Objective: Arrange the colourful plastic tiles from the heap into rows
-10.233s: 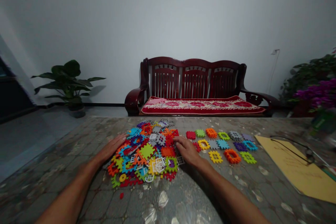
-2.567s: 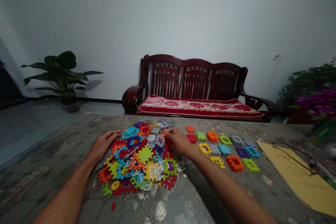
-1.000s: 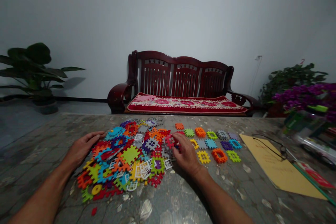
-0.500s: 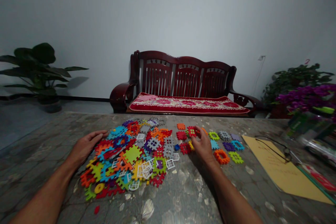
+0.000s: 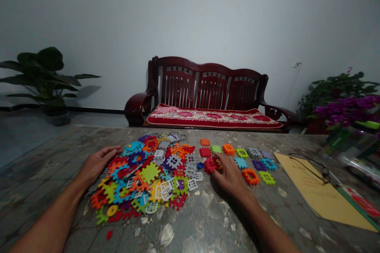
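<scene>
A large heap of interlocking plastic blocks [image 5: 150,173] in many colours lies on the table, with white window pieces [image 5: 164,191] among them. My left hand [image 5: 96,164] rests at the heap's left edge, fingers stretched out and holding nothing. Right of the heap, my right hand [image 5: 230,174] has its thumb and fingers at the right side of a red block [image 5: 210,165], gripping it low over the table. Part of a yellow piece shows under those fingers. Beyond them are a light green block [image 5: 216,149], a flat red block [image 5: 205,152] and an orange block [image 5: 204,142].
More sorted blocks lie to the right, including an orange frame block [image 5: 251,176] and a lime block [image 5: 266,178]. Farther right are a yellow paper [image 5: 320,193], glasses [image 5: 323,174] and a bottle [image 5: 362,138]. A wooden bench [image 5: 208,87] stands behind the table [image 5: 196,229].
My right hand has come nearer with the red block, from over the light green block to the red block's spot beside the yellow piece. The green block is now uncovered. My left hand has stayed put.
</scene>
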{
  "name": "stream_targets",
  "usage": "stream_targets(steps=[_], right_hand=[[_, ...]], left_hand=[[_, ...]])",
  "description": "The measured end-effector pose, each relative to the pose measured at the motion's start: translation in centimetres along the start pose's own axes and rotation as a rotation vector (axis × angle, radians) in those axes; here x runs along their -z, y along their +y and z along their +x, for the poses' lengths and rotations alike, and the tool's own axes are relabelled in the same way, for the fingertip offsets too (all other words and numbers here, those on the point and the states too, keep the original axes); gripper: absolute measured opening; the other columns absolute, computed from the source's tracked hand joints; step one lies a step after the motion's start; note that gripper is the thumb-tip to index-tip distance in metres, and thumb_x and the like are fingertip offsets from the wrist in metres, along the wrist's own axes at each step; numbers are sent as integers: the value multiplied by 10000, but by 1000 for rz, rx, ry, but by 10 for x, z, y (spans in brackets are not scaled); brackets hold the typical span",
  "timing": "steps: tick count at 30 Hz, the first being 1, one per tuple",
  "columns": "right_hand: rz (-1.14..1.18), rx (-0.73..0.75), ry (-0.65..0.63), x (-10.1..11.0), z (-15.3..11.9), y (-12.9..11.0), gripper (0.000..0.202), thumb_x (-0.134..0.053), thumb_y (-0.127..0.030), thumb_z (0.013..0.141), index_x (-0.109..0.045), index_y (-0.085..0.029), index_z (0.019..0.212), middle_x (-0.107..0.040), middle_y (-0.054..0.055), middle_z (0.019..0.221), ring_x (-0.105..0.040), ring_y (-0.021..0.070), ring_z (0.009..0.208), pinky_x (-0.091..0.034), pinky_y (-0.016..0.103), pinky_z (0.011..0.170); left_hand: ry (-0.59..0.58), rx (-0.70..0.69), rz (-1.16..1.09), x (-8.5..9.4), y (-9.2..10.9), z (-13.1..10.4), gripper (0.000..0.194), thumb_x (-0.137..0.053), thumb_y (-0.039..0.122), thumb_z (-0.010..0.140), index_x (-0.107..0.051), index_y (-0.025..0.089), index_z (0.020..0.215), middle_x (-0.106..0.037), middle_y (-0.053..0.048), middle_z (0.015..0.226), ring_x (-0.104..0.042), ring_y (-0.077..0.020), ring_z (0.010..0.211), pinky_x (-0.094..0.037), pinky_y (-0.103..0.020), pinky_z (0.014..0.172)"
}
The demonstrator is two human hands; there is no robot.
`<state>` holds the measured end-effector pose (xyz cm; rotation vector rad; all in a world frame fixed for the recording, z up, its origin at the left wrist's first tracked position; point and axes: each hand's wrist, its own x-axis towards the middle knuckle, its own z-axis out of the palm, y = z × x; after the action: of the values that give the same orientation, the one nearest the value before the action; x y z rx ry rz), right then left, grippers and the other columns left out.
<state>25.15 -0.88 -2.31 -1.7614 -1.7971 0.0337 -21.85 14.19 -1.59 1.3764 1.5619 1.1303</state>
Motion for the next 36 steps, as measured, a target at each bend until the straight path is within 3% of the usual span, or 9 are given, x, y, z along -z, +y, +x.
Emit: stream_targets(steps=[5,11,19,27,36], right_hand=[[-22,15,-2,-4,-4,-3,591,-603,-193,819,-610,-196,1409,-704,132,1290,-612,313,1183,-457,468,1080],[-106,81,103,-9,-3,-6,540,-573,-180,859,-613,-182,1397,-695,132,1308,-584,313,1208,-447,467,1059],[-99,157,18,-21,-3,-34,607,-612,-164,809,-600,-171,1415,-719,120,1227,-583,296,1121,-436,425,1008],[-101,26,34,-17,-3,-21,575,-622,-229,838,-602,-164,1409,-718,127,1202,-590,302,1105,-426,426,988],[-164,1,5,-14,-6,-18,600,-609,-231,846,-585,-142,1439,-715,143,1178,-585,316,1122,-432,436,995]], left_hand=[[13,-11,12,1,-2,1,686,-795,723,502,-756,223,971,-856,-123,1047,-772,-361,1063,-601,-436,961],[-11,-12,57,2,-4,3,732,-752,743,551,-753,202,1046,-841,-124,1131,-763,-340,1111,-576,-440,1020],[-9,-30,59,2,-10,6,759,-736,760,571,-747,188,1070,-840,-136,1123,-770,-338,1086,-585,-443,1000],[-18,-10,51,1,-5,3,795,-738,764,548,-732,175,1081,-835,-153,1134,-768,-337,1101,-589,-429,995],[-12,4,43,1,-4,3,784,-746,752,531,-729,186,1073,-827,-159,1163,-760,-349,1116,-570,-450,1024]])
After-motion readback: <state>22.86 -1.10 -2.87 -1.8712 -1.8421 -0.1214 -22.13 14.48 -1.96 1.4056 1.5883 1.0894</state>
